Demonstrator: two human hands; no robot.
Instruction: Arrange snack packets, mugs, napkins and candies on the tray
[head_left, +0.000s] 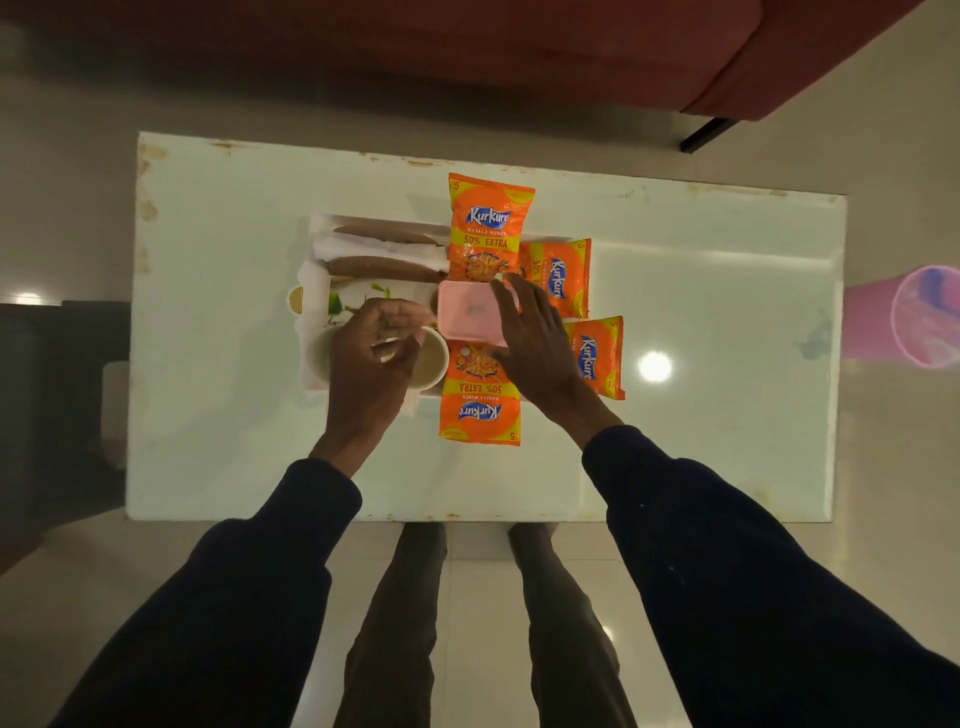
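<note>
A dark cabinet edge is seen at far left, floor tiles pale and glossy. On the white glossy rectangular table sits a white rectangular tray, its long axis running left to right in view. At the tray's far left side, folded white paper napkins are laid with brown oblong pieces between them; what these pieces are cannot be told. A round off-white mug stands at the tray's near edge, directly under the left hand, whose fingers are curled around something small and shiny, likely a candy wrapper; the item is too small to confirm. Just right of it, a pink rectangular plastic box is gripped at its right edge by the right hand, fingers spread over the rim. The box lies between both hands, touching the right, close beside the left; a drop from the left hand into box or mug is judged the pending move. Four orange foil Kurkure snack packets are fanned around the box: one far, one near, two at right, partly overhanging the tray. A pink round object is seen at far right, a dark red sofa beyond the table.
</note>
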